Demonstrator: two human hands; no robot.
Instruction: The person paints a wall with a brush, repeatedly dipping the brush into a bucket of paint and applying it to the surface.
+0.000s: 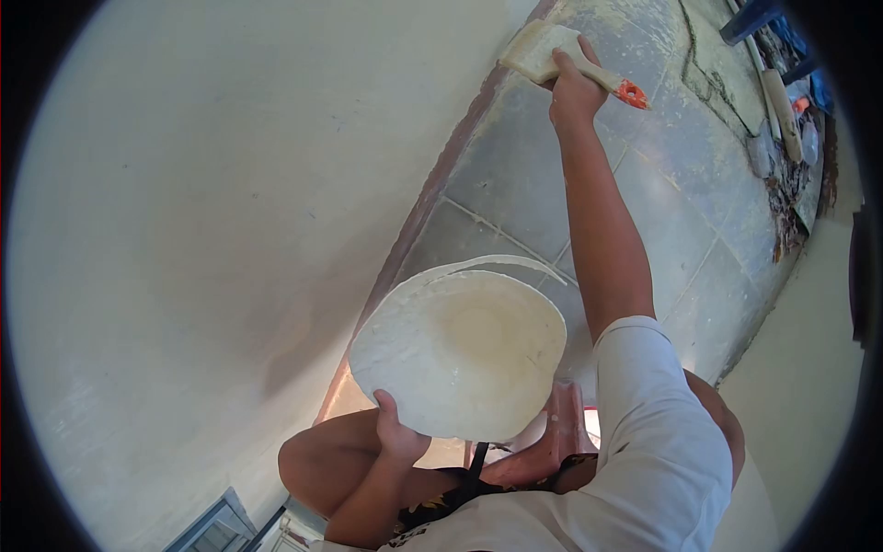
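Observation:
My right hand [579, 85], stretched far forward, is closed around a wide paintbrush [543, 51]. The brush has a pale, coated head and a handle ending in orange-red, and its head is close to the foot of the cream wall [230, 184]. My left hand [399, 434] grips the near rim of a white bucket [405, 354], thumb over the edge and fingers hidden beneath. The bucket is tilted toward me, with its inside coated in whitish paint. Its pale handle strip [497, 260] lies along the far rim.
A reddish-brown skirting [437, 179] runs along the wall's base. Grey floor tiles [515, 175] are spattered with pale paint. Clutter [782, 120] lies at the upper right, near blue legs [750, 20]. A reddish plastic seat [552, 442] shows between my knees.

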